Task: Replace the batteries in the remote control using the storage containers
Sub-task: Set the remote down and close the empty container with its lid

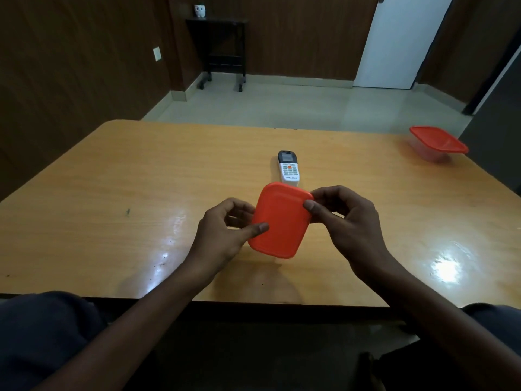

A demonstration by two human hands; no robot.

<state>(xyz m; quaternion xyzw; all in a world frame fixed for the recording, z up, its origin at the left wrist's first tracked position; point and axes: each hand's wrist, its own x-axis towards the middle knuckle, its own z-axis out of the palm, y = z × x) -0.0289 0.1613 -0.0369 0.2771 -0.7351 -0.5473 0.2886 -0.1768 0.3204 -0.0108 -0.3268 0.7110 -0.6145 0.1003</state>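
Note:
I hold a small container with an orange lid (280, 221) above the table's front middle. My left hand (225, 235) grips its left side, thumb on the lid. My right hand (344, 218) grips its right side, thumb on the lid's upper right corner. The container's body is hidden beneath the lid and my fingers. Just beyond it, a white remote control (288, 167) with a dark screen end lies face up on the wooden table (141, 179). A second clear container with an orange lid (437, 142) stands at the table's far right.
The table's front edge runs close to my lap. Beyond the table lie a tiled floor, a black wheeled stand (222, 49) against the wood-panelled wall, and a white door (400, 40) at the back right.

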